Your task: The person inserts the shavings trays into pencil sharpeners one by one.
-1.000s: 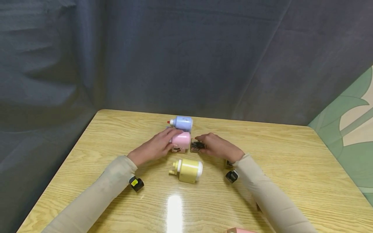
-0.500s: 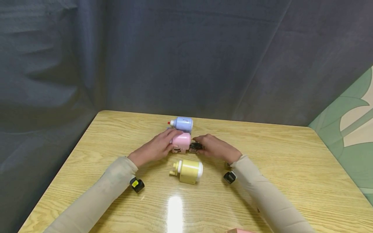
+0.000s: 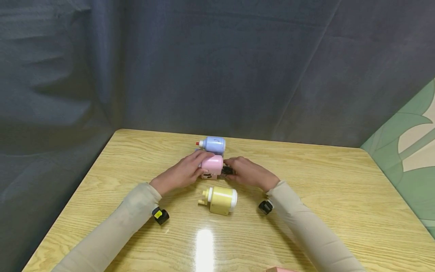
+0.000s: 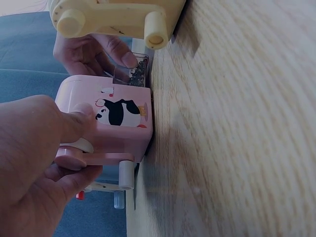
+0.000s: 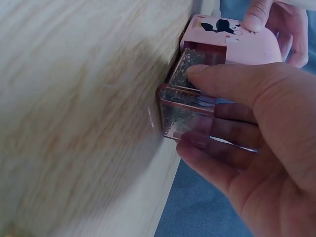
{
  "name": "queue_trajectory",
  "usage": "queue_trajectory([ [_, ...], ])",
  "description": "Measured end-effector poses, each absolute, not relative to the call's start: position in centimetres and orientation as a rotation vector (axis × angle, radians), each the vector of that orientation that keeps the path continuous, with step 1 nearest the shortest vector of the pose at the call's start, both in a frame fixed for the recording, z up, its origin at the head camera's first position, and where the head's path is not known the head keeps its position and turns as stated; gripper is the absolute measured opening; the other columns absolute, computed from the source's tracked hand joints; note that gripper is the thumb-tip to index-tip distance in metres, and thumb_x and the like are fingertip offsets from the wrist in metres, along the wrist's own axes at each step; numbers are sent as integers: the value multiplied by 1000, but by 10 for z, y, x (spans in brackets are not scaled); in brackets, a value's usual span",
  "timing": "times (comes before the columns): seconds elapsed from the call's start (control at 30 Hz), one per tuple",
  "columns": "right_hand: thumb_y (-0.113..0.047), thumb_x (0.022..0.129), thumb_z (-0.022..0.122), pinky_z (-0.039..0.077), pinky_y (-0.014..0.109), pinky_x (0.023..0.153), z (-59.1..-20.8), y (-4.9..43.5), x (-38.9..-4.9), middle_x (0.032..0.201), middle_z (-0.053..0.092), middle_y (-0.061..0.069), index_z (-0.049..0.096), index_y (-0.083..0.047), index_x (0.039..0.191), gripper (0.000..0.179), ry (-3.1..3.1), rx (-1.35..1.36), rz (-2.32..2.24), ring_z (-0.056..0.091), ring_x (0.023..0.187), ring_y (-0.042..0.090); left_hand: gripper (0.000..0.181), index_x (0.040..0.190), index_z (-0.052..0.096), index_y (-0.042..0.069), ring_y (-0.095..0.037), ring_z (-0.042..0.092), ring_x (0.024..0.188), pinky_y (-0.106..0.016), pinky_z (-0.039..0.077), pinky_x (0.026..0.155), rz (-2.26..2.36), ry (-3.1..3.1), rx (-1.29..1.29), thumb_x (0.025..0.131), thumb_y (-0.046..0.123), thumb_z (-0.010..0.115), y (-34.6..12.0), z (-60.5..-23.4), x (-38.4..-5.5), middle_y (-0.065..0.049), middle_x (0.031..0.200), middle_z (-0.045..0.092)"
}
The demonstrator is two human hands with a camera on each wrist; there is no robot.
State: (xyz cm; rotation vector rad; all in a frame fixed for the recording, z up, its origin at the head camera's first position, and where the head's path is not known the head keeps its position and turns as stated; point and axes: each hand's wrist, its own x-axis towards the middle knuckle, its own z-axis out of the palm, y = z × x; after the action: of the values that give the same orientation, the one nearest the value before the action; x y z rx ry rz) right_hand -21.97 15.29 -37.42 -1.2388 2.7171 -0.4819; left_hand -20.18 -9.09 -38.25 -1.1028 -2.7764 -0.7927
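Observation:
My left hand point(image 3: 181, 172) grips the pink crank pencil sharpener point(image 3: 212, 163) from its crank side, thumb on the panda picture in the left wrist view. A clear shavings drawer point(image 5: 175, 116), holding dark pencil shavings, is pinched by my right hand point(image 3: 250, 173). In the right wrist view the drawer's inner end sits in the sharpener's opening point(image 5: 210, 52), and its outer part still sticks out. A yellow pencil sharpener point(image 3: 221, 200) stands nearer to me. Behind the pink one is a blue pencil sharpener point(image 3: 214, 144), its lower part partly hidden.
The wooden table point(image 3: 340, 196) ends at a dark curtain point(image 3: 221, 75) along the back. A piece of a pink object point(image 3: 279, 269) shows at the bottom edge of the head view. Light glares off the table in front of the yellow sharpener.
My right hand has moved left with the shavings drawer, from beside the pink sharpener to partly inside it. My left hand has stayed on the pink sharpener.

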Motion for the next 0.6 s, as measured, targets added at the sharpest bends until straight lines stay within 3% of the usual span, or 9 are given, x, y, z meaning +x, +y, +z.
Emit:
queue_trajectory([
  [0.43, -19, 89, 72, 45, 24, 65, -378, 141, -220, 89, 67, 5, 63, -7, 108, 24, 2730, -1111, -510, 52, 70, 8, 48, 140, 42, 11, -28, 59, 114, -42, 51, 96, -758, -2769, -1124, 96, 10, 59, -93, -385, -203, -15, 129, 53],
  [0.6, -17, 86, 74, 50, 26, 73, -378, 144, -222, 97, 68, 5, 63, -8, 108, 25, 2719, -1115, -556, 59, 80, 10, 47, 140, 42, 11, -29, 59, 114, -42, 51, 97, -761, -2770, -1120, 96, 10, 59, -91, -384, -204, -15, 129, 53],
])
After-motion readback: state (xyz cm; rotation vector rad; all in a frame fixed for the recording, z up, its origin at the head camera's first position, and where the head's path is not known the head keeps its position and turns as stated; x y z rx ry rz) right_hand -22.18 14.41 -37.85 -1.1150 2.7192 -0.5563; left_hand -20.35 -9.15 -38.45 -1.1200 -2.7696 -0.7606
